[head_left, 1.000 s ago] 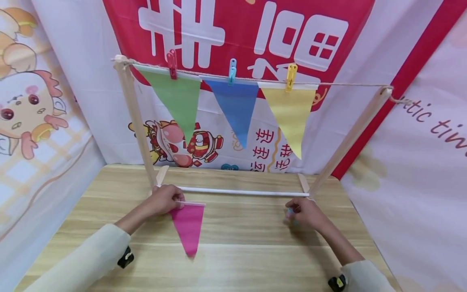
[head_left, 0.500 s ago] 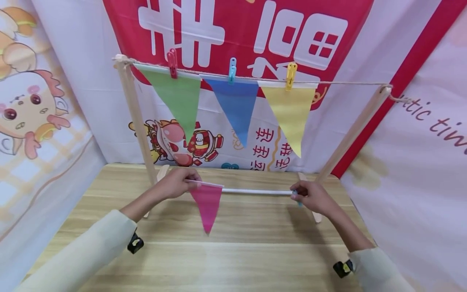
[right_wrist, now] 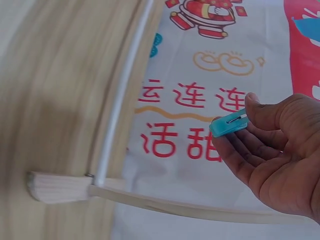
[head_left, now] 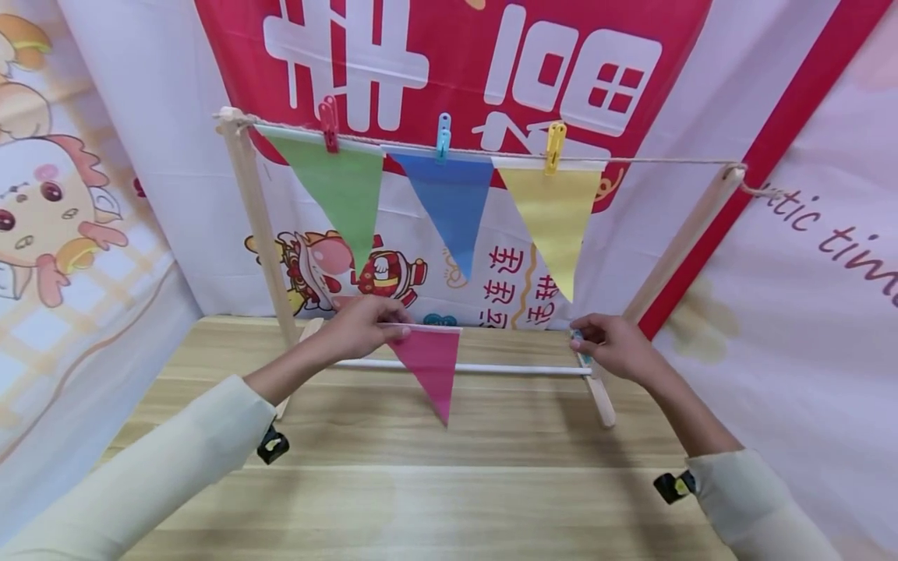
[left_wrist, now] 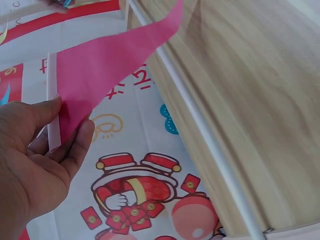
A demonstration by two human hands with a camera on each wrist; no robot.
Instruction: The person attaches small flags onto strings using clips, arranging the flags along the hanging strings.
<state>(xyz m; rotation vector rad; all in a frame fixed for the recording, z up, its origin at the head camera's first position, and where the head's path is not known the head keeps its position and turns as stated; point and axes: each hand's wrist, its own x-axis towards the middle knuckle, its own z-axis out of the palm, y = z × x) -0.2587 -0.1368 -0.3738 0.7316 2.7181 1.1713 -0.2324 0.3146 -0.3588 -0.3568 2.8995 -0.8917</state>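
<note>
My left hand (head_left: 366, 323) pinches a pink triangular pennant (head_left: 436, 366) by one end of its white top strip, and the point hangs down over the table. In the left wrist view the thumb lies on one face of the pennant (left_wrist: 95, 65), fingers behind. A turquoise clothespin (right_wrist: 229, 125) sits between the thumb and fingers of my right hand (head_left: 616, 347), near the right post. Above, green (head_left: 344, 187), blue (head_left: 449, 199) and yellow (head_left: 543, 210) pennants hang from a string (head_left: 666, 161), held by red (head_left: 328, 125), blue (head_left: 443, 139) and yellow (head_left: 555, 148) clothespins.
Two wooden posts, left (head_left: 256, 222) and right (head_left: 684, 241), carry the string; a white rod (head_left: 505, 369) joins them low down. The right post's wooden foot (head_left: 599, 401) rests on the wood-grain table (head_left: 421, 499). A printed cloth (head_left: 519, 70) hangs behind.
My left hand has lifted the pink pennant up and to the right, from close over the table to above the white rod. My right hand has risen with the turquoise clothespin.
</note>
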